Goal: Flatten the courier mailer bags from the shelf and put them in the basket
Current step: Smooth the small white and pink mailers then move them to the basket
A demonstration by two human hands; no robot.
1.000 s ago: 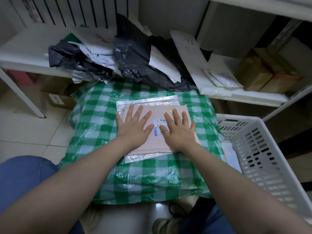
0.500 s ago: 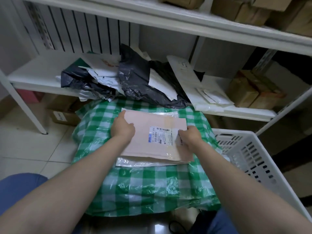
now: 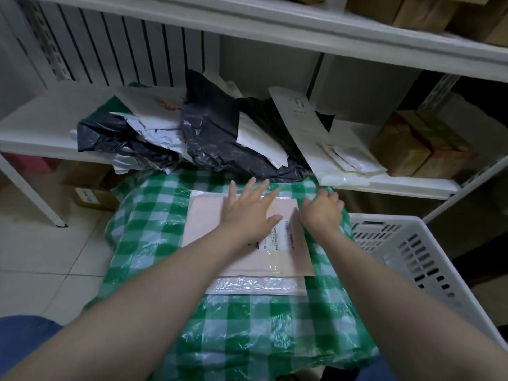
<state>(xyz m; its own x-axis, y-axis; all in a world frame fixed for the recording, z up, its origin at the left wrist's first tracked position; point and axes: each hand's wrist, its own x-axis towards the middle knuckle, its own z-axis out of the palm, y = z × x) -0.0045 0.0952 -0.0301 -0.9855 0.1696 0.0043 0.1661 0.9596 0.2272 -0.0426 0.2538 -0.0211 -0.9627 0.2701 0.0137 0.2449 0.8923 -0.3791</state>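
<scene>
A pink courier mailer (image 3: 217,243) with a white label lies flat on a clear bubble mailer (image 3: 255,287), both on top of a green checked bag (image 3: 162,243). My left hand (image 3: 248,210) is spread with straight fingers over the pink mailer's far half. At the mailer's far right corner, my right hand (image 3: 322,213) has curled fingers on the edge; its thumb is hidden. The white slotted basket (image 3: 384,219) stands to the right. Crumpled black mailer bags (image 3: 214,133) and white mailer bags (image 3: 330,149) are heaped on the shelf (image 3: 41,125) behind.
Cardboard boxes (image 3: 412,149) sit on the shelf at the right. A small labelled box (image 3: 88,196) stands on the tiled floor under the shelf, beside a white shelf leg (image 3: 35,199). An upper shelf board (image 3: 330,31) overhangs the pile.
The pink mailer was lifted, turned a quarter and laid back down. My left hand went from gripping its left edge to spread flat over it; the view tilted up towards the shelf.
</scene>
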